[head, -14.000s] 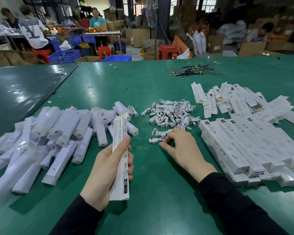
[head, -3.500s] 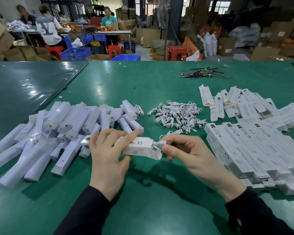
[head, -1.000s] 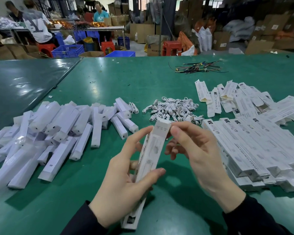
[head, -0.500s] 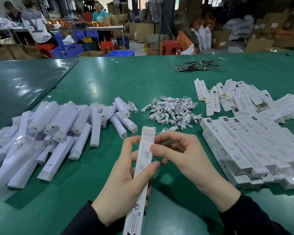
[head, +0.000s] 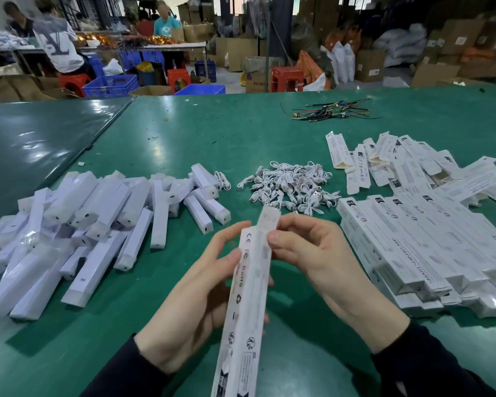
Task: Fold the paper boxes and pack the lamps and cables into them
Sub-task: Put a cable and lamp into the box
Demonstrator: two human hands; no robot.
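You are looking down at a glossy green surface [head: 241, 138] crowded with white goods. At about nine o'clock lies a loose heap of long, square-sided lamps [head: 92, 224] in clear, shiny wrap, overlapping at many angles. At twelve o'clock, just beyond your hands, sits a tangled mound of small coiled white cables [head: 289, 186]. At three o'clock a tidy row of long printed boxes [head: 430, 253] lies side by side, and behind it, toward two o'clock, a scatter of flat, unfolded paper boxes [head: 384, 159] spreads out. Farther back at one o'clock is a small bundle of thin dark wires [head: 327, 111]. Past the far edge are cardboard cartons, blue crates, red stools and seated people at another table.

Nothing lies between your hands and the camera.

The task's thing is a long, narrow white paper box [head: 248, 299], matte card printed with CE and RoHS marks and small round symbols. It stands nearly upright, tilted slightly, rising from the bottom edge of the view at six o'clock to the centre. Your left hand [head: 189, 310] has its grip closed round the middle of the box, thumb on the printed face, fingers curled behind it. Your right hand [head: 315, 259] pinches the box near its top end, fingertips [head: 275, 239] pressing its right edge just below the end flap [head: 268, 217], which sticks up above both hands. Dark sleeves cover both wrists.
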